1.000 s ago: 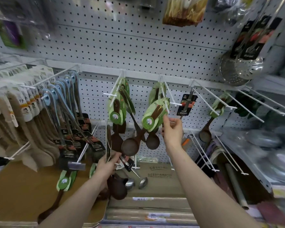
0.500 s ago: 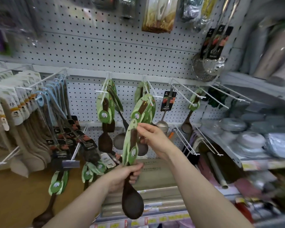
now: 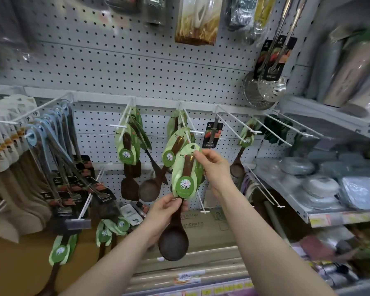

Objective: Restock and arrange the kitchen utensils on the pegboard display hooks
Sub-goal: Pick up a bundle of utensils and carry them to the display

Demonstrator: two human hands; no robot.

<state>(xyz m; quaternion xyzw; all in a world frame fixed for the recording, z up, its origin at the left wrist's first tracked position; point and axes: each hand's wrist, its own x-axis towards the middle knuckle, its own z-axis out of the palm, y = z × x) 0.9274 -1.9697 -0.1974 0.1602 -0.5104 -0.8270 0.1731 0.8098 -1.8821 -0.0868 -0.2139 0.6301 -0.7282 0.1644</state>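
I hold a dark wooden spoon (image 3: pixel 173 240) with a green card tag (image 3: pixel 186 174) in front of the pegboard (image 3: pixel 120 69). My left hand (image 3: pixel 163 212) grips the spoon's handle just below the tag. My right hand (image 3: pixel 215 165) pinches the top of the tag near its hanging hole. The tag's top sits just below the tip of a white hook (image 3: pixel 195 132) that carries more green-tagged spoons (image 3: pixel 175 146). Another hook (image 3: pixel 118 126) to the left holds green-tagged wooden spatulas (image 3: pixel 129 146).
Blue-handled utensils (image 3: pixel 49 146) and beige packs (image 3: pixel 6 154) hang at the left. Empty white hooks (image 3: pixel 239 122) stick out at the right. Steel skimmers (image 3: pixel 265 90) hang above. More green-tagged utensils (image 3: pixel 61 251) lie on the lower shelf. Lids (image 3: pixel 320 184) fill the right shelf.
Both hands have raised the spoon from the lower shelf up toward the middle hook. My right hand has shifted up to the tag's top.
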